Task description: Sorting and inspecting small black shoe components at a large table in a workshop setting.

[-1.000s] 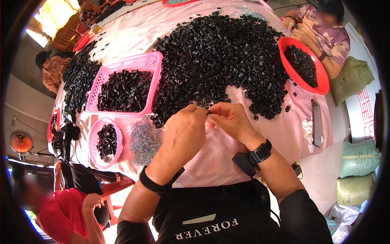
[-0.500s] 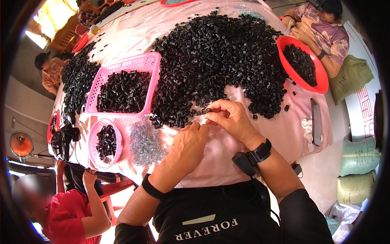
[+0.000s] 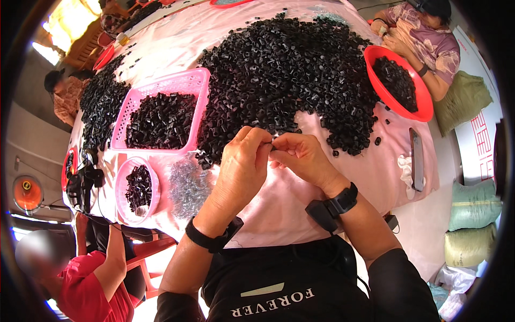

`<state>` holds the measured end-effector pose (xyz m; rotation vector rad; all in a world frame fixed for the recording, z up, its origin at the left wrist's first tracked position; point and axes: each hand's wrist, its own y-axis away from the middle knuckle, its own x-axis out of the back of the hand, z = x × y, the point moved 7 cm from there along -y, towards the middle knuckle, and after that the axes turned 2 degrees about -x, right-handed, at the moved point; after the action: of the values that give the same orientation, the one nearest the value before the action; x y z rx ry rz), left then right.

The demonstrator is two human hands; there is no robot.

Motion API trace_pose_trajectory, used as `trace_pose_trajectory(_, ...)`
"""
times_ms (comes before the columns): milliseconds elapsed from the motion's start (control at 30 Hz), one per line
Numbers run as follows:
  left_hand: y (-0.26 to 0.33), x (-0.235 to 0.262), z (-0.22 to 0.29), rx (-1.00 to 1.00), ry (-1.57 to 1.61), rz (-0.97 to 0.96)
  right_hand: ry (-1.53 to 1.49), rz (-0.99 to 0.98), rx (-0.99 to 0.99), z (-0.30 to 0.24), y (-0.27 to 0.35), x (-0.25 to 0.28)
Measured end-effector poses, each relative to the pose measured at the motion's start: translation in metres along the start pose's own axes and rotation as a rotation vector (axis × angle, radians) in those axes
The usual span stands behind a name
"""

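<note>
Over the front of the black heap, my left hand (image 3: 242, 166) and my right hand (image 3: 307, 162) meet fingertip to fingertip. A small black plastic piece (image 3: 271, 146) shows between them, pinched by my right thumb and forefinger. The left fingers are closed against it; whatever else they grip is too small or hidden. Just beyond my hands spreads the large heap of small black plastic pieces (image 3: 284, 70), many of them ring-like. Left of my left hand lies a pile of small clear, silvery pieces (image 3: 189, 185).
A pink rectangular basket (image 3: 201, 107) and a round pink basket (image 3: 155, 188), both holding black pieces, stand at left. At right are a red bowl (image 3: 426, 102), a phone (image 3: 417, 161) and crumpled tissue (image 3: 405, 170). Other people sit around the pink-covered table (image 3: 300, 214).
My left hand has risen from the near edge of the heap and turned, bringing its fingertips to the piece in my right hand. The right hand has barely moved.
</note>
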<state>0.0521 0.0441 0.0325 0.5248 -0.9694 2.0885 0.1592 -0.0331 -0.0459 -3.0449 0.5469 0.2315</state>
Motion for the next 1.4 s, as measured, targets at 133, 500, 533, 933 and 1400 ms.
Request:
trace_pose_trajectory(133, -0.001, -0.003, 0.000, 0.014, 0.005, 0.014, -0.016, -0.018, -0.037, -0.001, 0.001, 0.000)
trace_pose_trajectory(500, 0.001, -0.002, 0.011, -0.016, 0.003, 0.004, -0.084, 0.001, -0.048, -0.004, 0.003, 0.003)
trace_pose_trajectory(533, 0.001, -0.001, 0.011, -0.016, 0.004, 0.004, -0.094, -0.005, -0.044, -0.003, 0.003, 0.003)
trace_pose_trajectory(933, 0.009, -0.018, 0.010, -0.158, -0.258, -0.068, -0.061, 0.047, -0.031, -0.004, 0.003, 0.006)
trace_pose_trajectory(1400, 0.006, -0.017, 0.022, -0.165, -0.208, -0.066, -0.041, 0.016, -0.034, -0.006, 0.005, 0.007)
